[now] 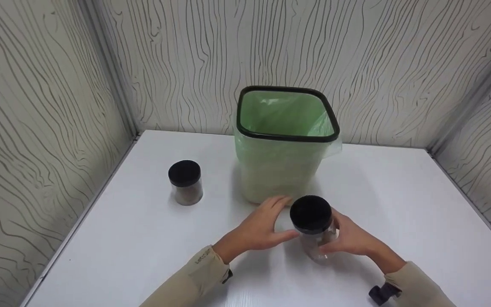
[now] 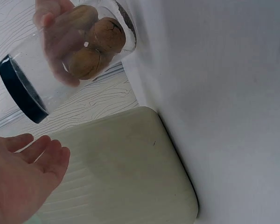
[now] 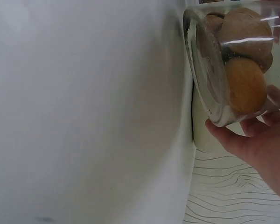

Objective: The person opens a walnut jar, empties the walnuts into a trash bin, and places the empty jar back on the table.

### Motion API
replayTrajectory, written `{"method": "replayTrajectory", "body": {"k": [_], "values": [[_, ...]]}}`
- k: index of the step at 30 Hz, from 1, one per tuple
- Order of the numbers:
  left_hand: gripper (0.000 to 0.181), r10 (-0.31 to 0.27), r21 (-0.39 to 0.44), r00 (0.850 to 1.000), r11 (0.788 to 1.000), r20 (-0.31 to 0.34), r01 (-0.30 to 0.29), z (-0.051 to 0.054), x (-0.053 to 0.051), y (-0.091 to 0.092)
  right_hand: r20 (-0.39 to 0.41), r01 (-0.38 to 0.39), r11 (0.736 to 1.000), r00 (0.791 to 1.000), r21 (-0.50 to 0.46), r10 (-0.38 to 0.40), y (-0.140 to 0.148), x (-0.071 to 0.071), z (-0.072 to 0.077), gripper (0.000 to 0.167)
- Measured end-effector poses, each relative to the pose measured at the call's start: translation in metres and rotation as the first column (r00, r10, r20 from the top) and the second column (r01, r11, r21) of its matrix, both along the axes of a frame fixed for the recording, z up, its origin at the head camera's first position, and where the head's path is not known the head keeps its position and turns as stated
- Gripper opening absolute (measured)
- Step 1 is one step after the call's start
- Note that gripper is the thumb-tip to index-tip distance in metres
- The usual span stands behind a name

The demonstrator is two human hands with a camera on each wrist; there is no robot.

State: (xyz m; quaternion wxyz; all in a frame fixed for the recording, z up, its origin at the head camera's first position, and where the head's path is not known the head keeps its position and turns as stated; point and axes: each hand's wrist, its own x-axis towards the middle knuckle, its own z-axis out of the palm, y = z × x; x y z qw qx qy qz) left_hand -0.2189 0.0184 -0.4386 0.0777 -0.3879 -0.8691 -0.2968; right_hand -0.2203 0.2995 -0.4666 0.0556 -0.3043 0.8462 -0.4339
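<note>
Right hand (image 1: 350, 238): fingers and thumb wrapped round a clear jar (image 1: 311, 243) from its right side. Left hand (image 1: 260, 228): unclenched, grasping nothing; fingers apart, thumb near the jar just under its black lid (image 2: 22, 91). Contact between that thumb and the lid cannot be told.

Jar: in front of the bin, between the two hands, lid on. The head view shows mainly its top; the left wrist view adds several brown, rounded nuts (image 2: 107, 35) with dark cracks, gathered at the bottom end. The right wrist view alone gives the thick glass base (image 3: 205, 70) close up. Whether the base touches the table cannot be told.

Sleeves (image 1: 186, 275): beige, one per arm; a black device (image 1: 382, 294) at the right cuff.

Bin (image 1: 277, 170): pale green, upright behind the hands. Its black rim (image 1: 288, 137) and thin bag (image 1: 267, 108) appear in the head view; the left wrist view offers its plain side.

Second jar (image 1: 188, 192): black-lidded, upright, left of the bin, seen in the head view only.

Table (image 1: 134, 243): white. Walls (image 1: 186, 64): pale, with dark wood-grain lines.
</note>
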Motion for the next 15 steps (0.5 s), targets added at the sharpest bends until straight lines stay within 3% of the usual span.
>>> {"method": "replayTrajectory", "body": {"k": [5,15], "values": [[0.08,-0.046,0.028,0.999,0.999,0.017,0.046,0.0,0.003,0.001,0.005,-0.047,0.999,0.999,0.014,0.047,-0.008,0.003,0.002,0.09],[0.089,-0.081,0.035,0.997,0.996,-0.012,0.081,-0.001,0.004,0.001,0.057,-0.127,0.992,0.99,0.001,0.126,-0.022,0.006,0.006,0.088]]}}
